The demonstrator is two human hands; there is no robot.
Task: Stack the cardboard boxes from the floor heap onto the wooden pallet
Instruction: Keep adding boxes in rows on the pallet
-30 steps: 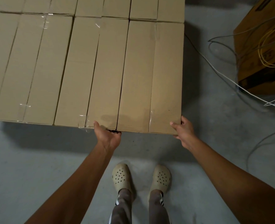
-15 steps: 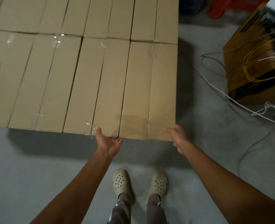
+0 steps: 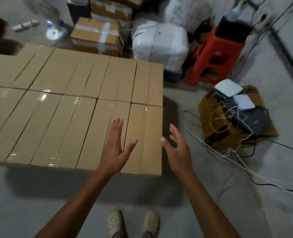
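Two flat rows of several long tan cardboard boxes lie side by side in front of me; the pallet beneath is hidden. The nearest right box forms the stack's front right corner. My left hand hovers open above the seam left of that box, fingers spread, holding nothing. My right hand is open too, just off the box's right edge over the floor, apart from the cardboard.
Behind the stack stand taped cartons, white sacks and a red plastic stool. To the right a brown box with network gear trails white and black cables across the concrete floor. My feet are near the bottom edge.
Both hands let go of the front right box's near edge and rose, open, above it. The view tilted up, revealing the room behind the stack.
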